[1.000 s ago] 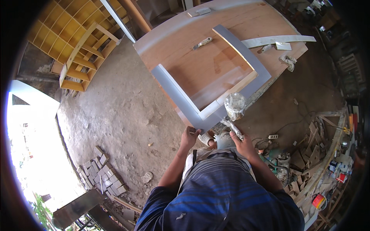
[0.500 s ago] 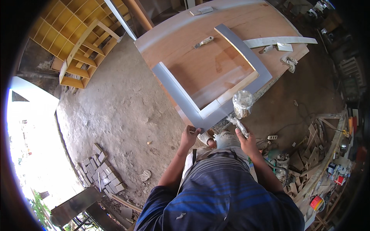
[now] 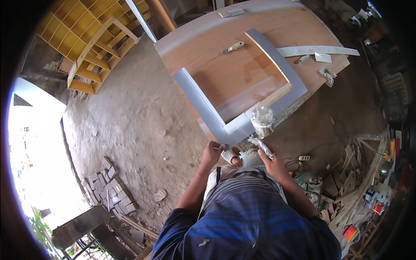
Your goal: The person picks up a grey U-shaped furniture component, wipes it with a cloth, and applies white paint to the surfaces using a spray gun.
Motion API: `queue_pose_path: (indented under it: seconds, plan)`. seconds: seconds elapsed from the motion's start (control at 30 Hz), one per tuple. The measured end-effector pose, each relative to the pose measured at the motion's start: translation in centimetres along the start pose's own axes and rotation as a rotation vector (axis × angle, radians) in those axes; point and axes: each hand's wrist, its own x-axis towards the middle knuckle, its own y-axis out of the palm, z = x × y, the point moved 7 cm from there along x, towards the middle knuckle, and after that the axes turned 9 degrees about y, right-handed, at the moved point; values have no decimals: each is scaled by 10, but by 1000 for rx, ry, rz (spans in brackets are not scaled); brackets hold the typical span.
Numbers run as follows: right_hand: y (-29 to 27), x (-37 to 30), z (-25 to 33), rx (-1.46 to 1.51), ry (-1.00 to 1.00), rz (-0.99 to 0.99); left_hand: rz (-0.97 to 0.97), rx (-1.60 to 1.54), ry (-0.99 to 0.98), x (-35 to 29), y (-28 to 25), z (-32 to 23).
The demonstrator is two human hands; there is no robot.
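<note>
A U-shaped frame of flat board [image 3: 236, 134], coated grey with some bare wood on its inner edges, lies on a wooden panel. My left hand [image 3: 212, 153] pinches the frame's near corner, its fingers closed on the edge. In my right hand [image 3: 274, 163] is a paint spray gun [image 3: 262, 121], its handle wrapped in whitish, paint-crusted material. The gun's paint-smeared cup hangs above the frame's near side and hides part of it. My right fingers close round the handle; the trigger cannot be made out.
The brown wooden panel [image 3: 190, 52] serves as the work surface. On it lie a scraper [image 3: 234, 47], a pale curved strip [image 3: 318, 50] and a crumpled rag [image 3: 328, 76]. Yellow shelving [image 3: 82, 26] stands far left, stacked paving blocks [image 3: 108, 188] near left. Wood scraps [image 3: 346, 173] and a power strip [image 3: 304, 158] lie right.
My right hand has carried the spray gun a little to the left along the frame's near side. My left hand stays on the corner. The whole view has shifted slightly.
</note>
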Motion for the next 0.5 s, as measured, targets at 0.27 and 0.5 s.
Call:
queue_pose_path:
  seconds: [0.27,0.5]
  plan:
    - [24,1,-5,119,22,113,-19,-42,-4,-1,2,6]
    - [7,2,7,58,-73,25,-26,-50,-16,-1,4,8]
